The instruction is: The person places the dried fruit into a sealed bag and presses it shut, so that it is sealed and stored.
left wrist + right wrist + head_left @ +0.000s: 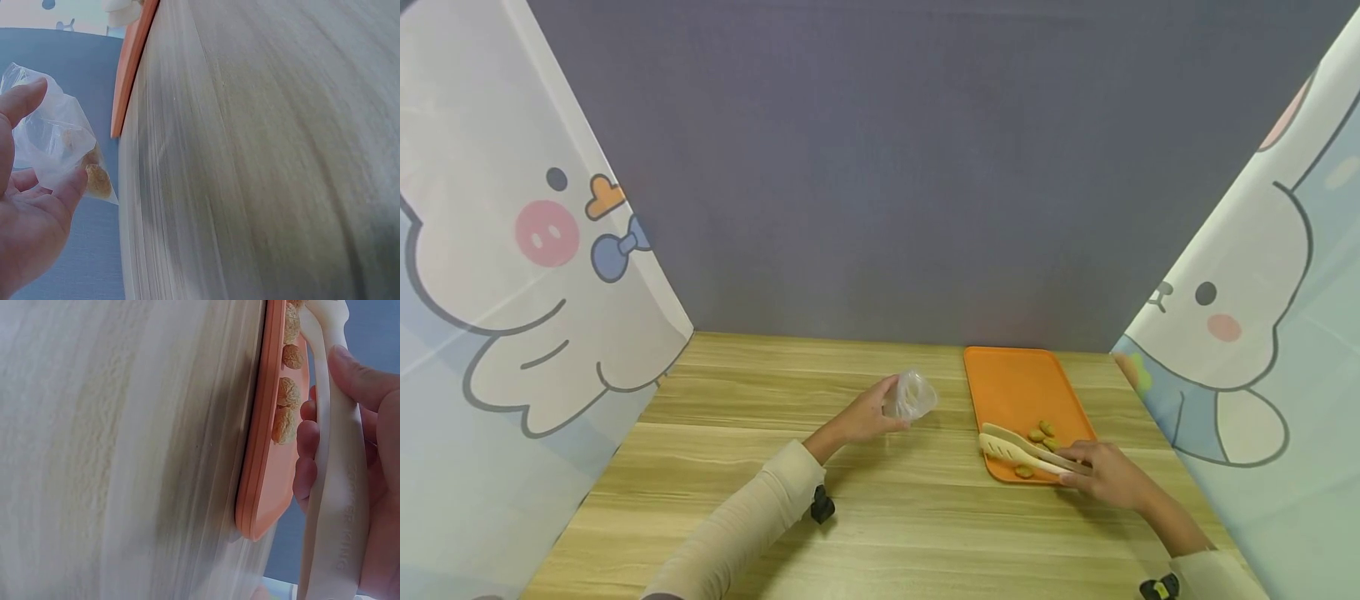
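Note:
My left hand [868,414] holds a clear plastic bag [916,396] above the middle of the table, thumb on one side and fingers on the other. In the left wrist view, wrinkled brown pieces [98,180] show through the lower part of the bag. My right hand [1108,477] grips cream-coloured tongs [340,456], thumb along one arm and fingers curled round the other. The slotted tong heads are apart, over the near part of an orange tray [1011,379]. Several wrinkled tan-brown pieces [288,394] lie on the tray around the tongs.
The wood-grain table [722,417] ends at a grey back panel [850,167]. Printed cartoon panels stand at the left [490,292] and right [1262,333]. The tray's raised rim [249,506] faces the right wrist camera.

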`<state>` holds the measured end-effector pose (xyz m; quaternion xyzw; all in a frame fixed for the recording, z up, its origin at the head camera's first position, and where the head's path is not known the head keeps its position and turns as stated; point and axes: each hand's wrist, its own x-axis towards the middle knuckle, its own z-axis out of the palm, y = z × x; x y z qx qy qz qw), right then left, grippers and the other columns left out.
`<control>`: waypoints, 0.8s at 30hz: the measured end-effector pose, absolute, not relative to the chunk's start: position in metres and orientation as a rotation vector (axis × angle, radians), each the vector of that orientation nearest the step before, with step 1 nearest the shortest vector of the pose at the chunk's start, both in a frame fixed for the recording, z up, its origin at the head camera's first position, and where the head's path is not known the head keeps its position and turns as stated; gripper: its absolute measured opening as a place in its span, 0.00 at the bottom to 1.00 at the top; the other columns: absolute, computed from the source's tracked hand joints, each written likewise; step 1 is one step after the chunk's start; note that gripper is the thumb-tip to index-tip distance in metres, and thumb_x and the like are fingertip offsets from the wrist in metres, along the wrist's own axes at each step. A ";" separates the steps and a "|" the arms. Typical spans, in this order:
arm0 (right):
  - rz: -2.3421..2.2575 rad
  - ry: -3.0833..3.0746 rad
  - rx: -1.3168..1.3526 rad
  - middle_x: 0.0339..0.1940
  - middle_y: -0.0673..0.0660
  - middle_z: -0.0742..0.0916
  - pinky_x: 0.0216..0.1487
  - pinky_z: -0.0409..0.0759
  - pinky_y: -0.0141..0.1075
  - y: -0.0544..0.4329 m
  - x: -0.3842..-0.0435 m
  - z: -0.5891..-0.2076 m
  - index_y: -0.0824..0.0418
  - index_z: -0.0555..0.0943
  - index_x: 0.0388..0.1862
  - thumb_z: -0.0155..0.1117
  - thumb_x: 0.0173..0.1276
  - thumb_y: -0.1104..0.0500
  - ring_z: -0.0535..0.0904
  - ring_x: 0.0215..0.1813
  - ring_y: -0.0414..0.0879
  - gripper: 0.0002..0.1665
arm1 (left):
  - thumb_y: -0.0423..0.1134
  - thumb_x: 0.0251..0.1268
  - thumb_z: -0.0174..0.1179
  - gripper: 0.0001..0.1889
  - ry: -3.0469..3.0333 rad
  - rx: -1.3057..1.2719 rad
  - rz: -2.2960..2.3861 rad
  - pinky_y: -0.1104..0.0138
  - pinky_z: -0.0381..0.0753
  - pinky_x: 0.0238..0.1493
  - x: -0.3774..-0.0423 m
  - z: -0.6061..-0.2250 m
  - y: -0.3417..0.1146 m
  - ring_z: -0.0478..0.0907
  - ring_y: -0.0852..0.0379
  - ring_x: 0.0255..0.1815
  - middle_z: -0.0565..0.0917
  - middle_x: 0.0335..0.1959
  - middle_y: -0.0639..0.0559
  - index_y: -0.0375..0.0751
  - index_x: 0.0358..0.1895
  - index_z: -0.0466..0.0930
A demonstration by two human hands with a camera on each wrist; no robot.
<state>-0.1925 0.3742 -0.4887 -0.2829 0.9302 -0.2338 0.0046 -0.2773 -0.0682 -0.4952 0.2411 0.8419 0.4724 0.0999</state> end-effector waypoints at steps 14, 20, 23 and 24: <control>-0.740 2.943 -0.974 0.32 0.40 0.83 0.28 0.68 0.28 0.372 -0.193 -0.489 0.69 0.86 0.53 0.71 0.68 0.57 0.68 0.31 0.27 0.19 | 0.43 0.61 0.72 0.50 2.467 0.707 1.408 0.49 0.80 0.62 -0.278 -0.496 -0.070 0.73 0.42 0.66 0.67 0.75 0.37 0.35 0.81 0.51; -0.717 2.961 -0.937 0.32 0.39 0.83 0.29 0.68 0.28 0.373 -0.193 -0.488 0.67 0.87 0.52 0.72 0.67 0.56 0.68 0.31 0.27 0.19 | 0.45 0.61 0.72 0.50 2.484 0.712 1.386 0.49 0.80 0.62 -0.278 -0.497 -0.070 0.74 0.43 0.66 0.68 0.74 0.37 0.37 0.81 0.52; -0.685 2.988 -0.936 0.32 0.40 0.84 0.29 0.68 0.28 0.373 -0.194 -0.487 0.68 0.87 0.52 0.72 0.66 0.56 0.68 0.31 0.26 0.20 | 0.46 0.61 0.72 0.50 2.492 0.715 1.378 0.49 0.80 0.62 -0.278 -0.497 -0.070 0.74 0.43 0.66 0.68 0.74 0.38 0.37 0.81 0.52; -0.669 2.999 -0.940 0.33 0.41 0.85 0.29 0.68 0.28 0.374 -0.194 -0.487 0.69 0.87 0.51 0.73 0.66 0.56 0.68 0.31 0.26 0.20 | 0.46 0.61 0.72 0.50 2.495 0.714 1.375 0.49 0.80 0.62 -0.278 -0.497 -0.070 0.74 0.43 0.66 0.69 0.74 0.38 0.38 0.81 0.52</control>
